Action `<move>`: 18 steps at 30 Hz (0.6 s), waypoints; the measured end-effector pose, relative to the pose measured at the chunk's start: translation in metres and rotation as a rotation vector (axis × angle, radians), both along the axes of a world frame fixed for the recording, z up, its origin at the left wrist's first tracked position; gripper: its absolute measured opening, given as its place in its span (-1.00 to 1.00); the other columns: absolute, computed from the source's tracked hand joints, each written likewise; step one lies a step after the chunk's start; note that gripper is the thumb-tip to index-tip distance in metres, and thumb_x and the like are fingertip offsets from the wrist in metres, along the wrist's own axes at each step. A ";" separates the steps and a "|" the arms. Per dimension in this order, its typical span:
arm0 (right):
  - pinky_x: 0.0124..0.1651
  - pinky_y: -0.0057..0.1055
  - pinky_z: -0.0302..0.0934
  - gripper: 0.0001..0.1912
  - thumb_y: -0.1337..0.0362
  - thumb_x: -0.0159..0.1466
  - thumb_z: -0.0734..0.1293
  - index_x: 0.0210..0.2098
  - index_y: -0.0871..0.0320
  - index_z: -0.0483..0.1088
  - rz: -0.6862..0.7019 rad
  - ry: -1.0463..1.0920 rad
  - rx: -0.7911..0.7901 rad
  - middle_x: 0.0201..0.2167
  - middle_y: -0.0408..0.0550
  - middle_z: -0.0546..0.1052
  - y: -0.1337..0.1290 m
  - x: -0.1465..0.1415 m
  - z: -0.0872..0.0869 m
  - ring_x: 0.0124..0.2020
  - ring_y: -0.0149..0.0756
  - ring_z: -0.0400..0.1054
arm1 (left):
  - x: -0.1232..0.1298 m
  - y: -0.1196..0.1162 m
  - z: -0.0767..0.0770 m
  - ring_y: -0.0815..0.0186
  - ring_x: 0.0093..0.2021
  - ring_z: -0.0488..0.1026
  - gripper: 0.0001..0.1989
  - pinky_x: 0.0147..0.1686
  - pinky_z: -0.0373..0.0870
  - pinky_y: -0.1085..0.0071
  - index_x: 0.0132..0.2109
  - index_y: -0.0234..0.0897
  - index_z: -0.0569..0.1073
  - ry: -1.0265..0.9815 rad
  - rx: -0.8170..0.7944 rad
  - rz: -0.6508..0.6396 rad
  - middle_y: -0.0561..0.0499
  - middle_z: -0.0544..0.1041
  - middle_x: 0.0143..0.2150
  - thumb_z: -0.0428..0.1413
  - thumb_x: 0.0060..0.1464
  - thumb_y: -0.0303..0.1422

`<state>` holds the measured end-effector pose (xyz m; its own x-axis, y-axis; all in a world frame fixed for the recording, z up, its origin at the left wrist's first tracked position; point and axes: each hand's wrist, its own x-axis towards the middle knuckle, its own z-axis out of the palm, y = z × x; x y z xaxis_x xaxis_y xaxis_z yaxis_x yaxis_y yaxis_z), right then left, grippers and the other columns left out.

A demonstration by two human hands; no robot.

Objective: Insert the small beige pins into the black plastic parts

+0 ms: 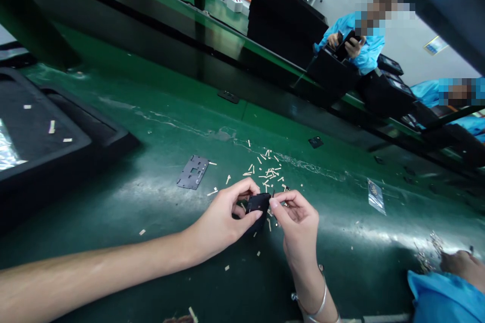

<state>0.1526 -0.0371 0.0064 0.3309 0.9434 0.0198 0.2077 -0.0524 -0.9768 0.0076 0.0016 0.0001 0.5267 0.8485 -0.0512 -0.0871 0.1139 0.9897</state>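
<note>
Left hand (pixel 220 219) and right hand (pixel 299 227) together on a small black part (pixel 258 206), lower middle of the frame.

From here I see the left hand clamping the part between thumb and fingers, which hide its lower edge; the right fingertips (pixel 273 203) pinch at its right side, but I can't make out whether they grip it. Pale slivers (pixel 268 174) lie scattered just above on the green workbench (pixel 170 161); a co-worker's hand (pixel 460 266) is cut off at lower right.

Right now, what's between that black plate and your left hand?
A pale strip lies between the black plate and left hand, in the head view.
</note>
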 end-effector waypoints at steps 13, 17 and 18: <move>-0.61 -0.57 0.05 -0.90 0.29 0.09 0.36 -0.50 0.17 0.37 0.000 0.027 -0.012 -0.57 -0.18 0.38 0.000 -0.001 0.000 -0.61 -0.51 0.19 | -0.001 0.000 0.001 0.46 -0.44 0.21 -0.91 -0.52 0.24 0.59 -0.35 -0.28 0.25 0.001 0.014 -0.010 0.12 0.23 -0.42 0.04 -0.03 -0.50; -0.63 -0.57 0.05 -0.89 0.28 0.08 0.37 -0.51 0.18 0.38 -0.004 0.012 -0.019 -0.58 -0.17 0.39 0.000 -0.001 0.000 -0.63 -0.51 0.18 | -0.002 -0.001 0.000 0.43 -0.41 0.24 -0.92 -0.49 0.26 0.57 -0.34 -0.27 0.25 0.015 0.037 -0.010 0.10 0.24 -0.40 0.02 -0.02 -0.49; -0.63 -0.57 0.05 -0.89 0.28 0.08 0.37 -0.51 0.18 0.38 -0.005 0.007 -0.019 -0.57 -0.17 0.40 0.000 -0.001 0.000 -0.62 -0.51 0.18 | -0.002 -0.001 0.000 0.43 -0.39 0.25 -0.93 -0.47 0.27 0.56 -0.33 -0.27 0.26 0.025 0.058 -0.010 0.09 0.26 -0.39 0.02 -0.01 -0.49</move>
<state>0.1514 -0.0371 0.0067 0.3354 0.9421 -0.0002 0.2006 -0.0717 -0.9770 0.0054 0.0004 0.0000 0.5345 0.8450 -0.0149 -0.0618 0.0566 0.9965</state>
